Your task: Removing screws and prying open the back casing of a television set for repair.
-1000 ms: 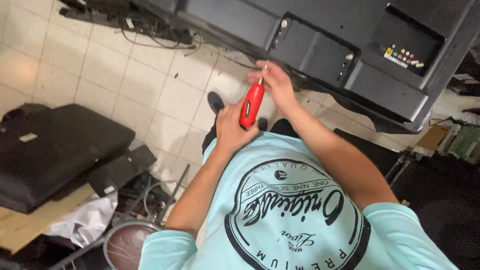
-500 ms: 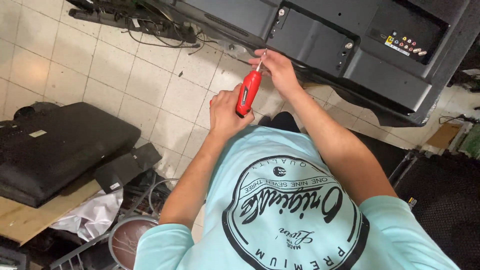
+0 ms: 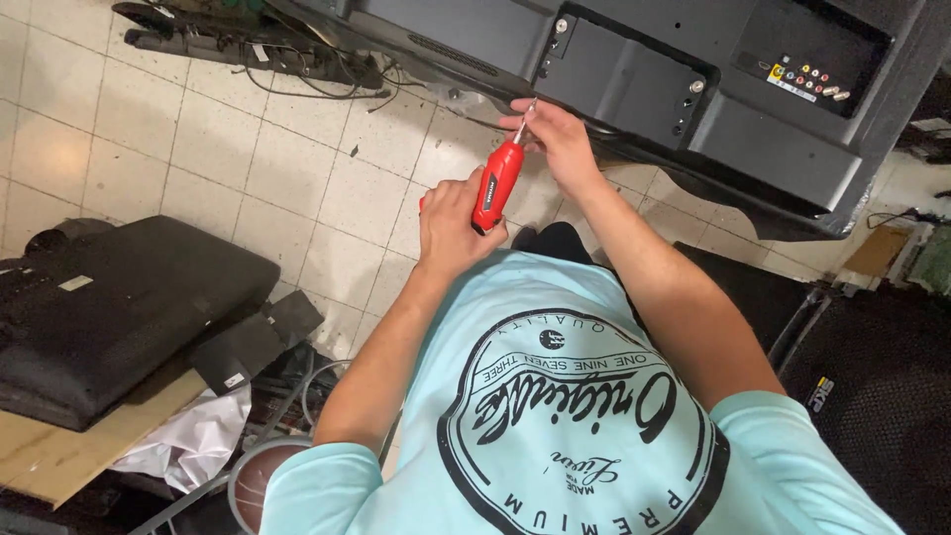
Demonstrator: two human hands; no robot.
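Observation:
A red-handled screwdriver (image 3: 495, 186) points up at the lower edge of a large dark television back panel (image 3: 634, 74). My left hand (image 3: 448, 226) is closed round the bottom of the red handle. My right hand (image 3: 557, 141) pinches the metal shaft near its tip, right against the panel's lower rim. The tip itself is mostly hidden by my fingers. Both arms reach out over my light blue printed shirt (image 3: 565, 416).
A black flat device (image 3: 109, 307) lies on a wooden board (image 3: 50, 456) at the left, with white cloth (image 3: 183, 446) beside it. Cables and a black bar (image 3: 248, 45) lie on the tiled floor (image 3: 198, 149). A black speaker (image 3: 872, 396) stands at the right.
Both hands keep their hold on the screwdriver. The screwdriver's tip has come closer to the panel's lower edge, and the view has shifted slightly.

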